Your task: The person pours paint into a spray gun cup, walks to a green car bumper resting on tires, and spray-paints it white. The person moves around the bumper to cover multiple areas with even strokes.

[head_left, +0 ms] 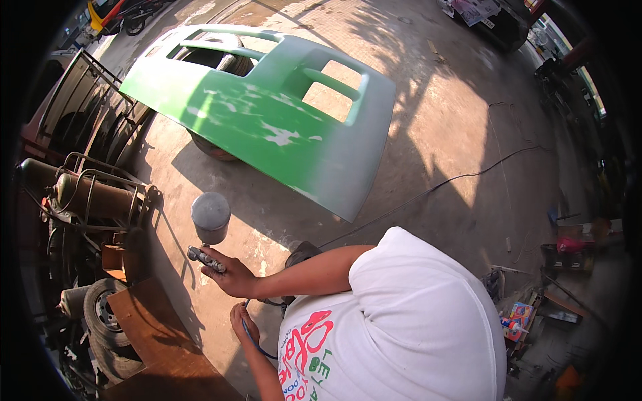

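My right hand [232,274] is closed around the handle of a spray gun [206,259], which has a grey round cup [210,212] on top. Just below it, my left hand [239,322] has its fingers curled on a thin blue air hose [252,334]. Beyond the gun lies a large vehicle bumper [234,113] with rectangular openings. Its surface is green on the left and middle, with pale patches, and turns whitish grey toward the right end. The gun is apart from the bumper.
Tyres prop up the bumper, one tyre [235,63] showing through an opening. At left stand gas cylinders [100,195] on a rack, a wheel [105,311] and brown sheets [157,327]. A dark cable [461,176] crosses the concrete floor. Tools and boxes [518,317] lie at right.
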Demonstrator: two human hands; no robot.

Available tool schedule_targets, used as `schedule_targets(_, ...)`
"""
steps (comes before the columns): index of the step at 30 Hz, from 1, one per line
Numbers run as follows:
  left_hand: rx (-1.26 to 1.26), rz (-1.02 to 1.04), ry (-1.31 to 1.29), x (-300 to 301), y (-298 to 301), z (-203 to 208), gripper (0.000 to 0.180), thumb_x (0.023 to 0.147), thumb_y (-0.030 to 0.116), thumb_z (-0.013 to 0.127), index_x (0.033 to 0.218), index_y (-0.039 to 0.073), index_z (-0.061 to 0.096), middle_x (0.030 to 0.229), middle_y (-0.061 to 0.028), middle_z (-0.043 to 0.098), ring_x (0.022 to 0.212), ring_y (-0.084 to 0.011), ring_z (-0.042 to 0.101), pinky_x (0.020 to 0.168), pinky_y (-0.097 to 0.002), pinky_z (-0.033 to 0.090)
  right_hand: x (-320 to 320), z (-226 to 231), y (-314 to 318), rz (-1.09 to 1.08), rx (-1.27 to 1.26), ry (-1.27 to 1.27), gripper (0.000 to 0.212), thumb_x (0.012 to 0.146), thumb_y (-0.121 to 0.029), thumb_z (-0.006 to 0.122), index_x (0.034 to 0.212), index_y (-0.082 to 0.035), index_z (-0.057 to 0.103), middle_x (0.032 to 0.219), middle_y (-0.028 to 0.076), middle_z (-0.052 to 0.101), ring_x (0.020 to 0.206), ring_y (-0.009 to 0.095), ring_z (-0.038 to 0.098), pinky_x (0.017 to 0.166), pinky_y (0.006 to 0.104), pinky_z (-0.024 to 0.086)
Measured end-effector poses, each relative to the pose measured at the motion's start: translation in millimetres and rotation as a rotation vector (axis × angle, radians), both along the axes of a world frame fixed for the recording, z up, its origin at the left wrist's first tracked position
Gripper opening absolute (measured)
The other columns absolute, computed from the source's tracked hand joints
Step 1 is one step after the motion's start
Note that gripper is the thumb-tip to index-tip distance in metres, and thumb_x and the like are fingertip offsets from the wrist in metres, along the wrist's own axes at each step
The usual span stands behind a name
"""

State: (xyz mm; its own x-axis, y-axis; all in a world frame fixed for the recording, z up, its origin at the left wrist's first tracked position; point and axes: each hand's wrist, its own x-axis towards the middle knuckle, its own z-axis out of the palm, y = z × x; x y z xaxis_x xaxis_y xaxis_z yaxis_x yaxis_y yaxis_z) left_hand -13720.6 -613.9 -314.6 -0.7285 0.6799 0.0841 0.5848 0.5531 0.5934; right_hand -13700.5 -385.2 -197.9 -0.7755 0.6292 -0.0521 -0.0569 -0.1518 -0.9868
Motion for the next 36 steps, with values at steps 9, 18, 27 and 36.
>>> schedule_targets(9, 1.205, 1.383, -1.099, -234.3, -223.8, -72.3, 0.078, 0.102, 0.063, 0.034, 0.144, -0.003, 0.032, 0.138, -0.0337, 0.047, 0.12, -0.0421, 0.058, 0.106, -0.044, 0.051, -146.0, -15.6, 2.1, -0.412, 0.192, -0.083, 0.051, 0.1, -0.034, 0.06, 0.144, -0.015, 0.043, 0.114, 0.023, 0.068, 0.101, 0.045, 0.065, 0.079, 0.0465, 0.052)
schedule_targets(18, 0.809, 1.32, -0.291, -613.8, -292.1, -29.1, 0.067, 0.105, 0.057, 0.034, 0.117, -0.005, 0.057, 0.113, -0.0235, 0.062, 0.102, -0.0359, 0.062, 0.098, -0.0439, 0.05, -304.7, -50.6, -66.9, -0.814, 0.22, -0.146, 0.05, 0.1, -0.032, 0.061, 0.142, -0.008, 0.047, 0.125, 0.023, 0.065, 0.117, 0.042, 0.061, 0.09, 0.0418, 0.051)
schedule_targets(27, 0.234, 0.387, 0.365, -807.4, -203.4, 75.9, 0.063, 0.108, 0.047, 0.031, 0.099, -0.001, 0.07, 0.104, -0.0222, 0.067, 0.1, -0.038, 0.062, 0.09, -0.045, 0.049, -346.1, -63.1, -112.1, -1.268, 0.373, -0.249, 0.034, 0.102, -0.031, 0.06, 0.123, -0.004, 0.057, 0.099, 0.013, 0.061, 0.092, 0.026, 0.058, 0.077, 0.0343, 0.048)
schedule_targets(36, 0.16, -0.498, -0.212, -634.5, -68.4, 19.5, 0.039, 0.109, 0.025, 0.042, 0.111, -0.005, 0.066, 0.103, -0.0167, 0.07, 0.077, -0.0236, 0.065, 0.071, -0.0341, 0.052, -266.4, -65.3, -115.8, -1.555, 0.264, -0.324, 0.025, 0.104, -0.031, 0.057, 0.098, -0.007, 0.061, 0.067, 0.0, 0.057, 0.062, 0.012, 0.056, 0.06, 0.0311, 0.046)
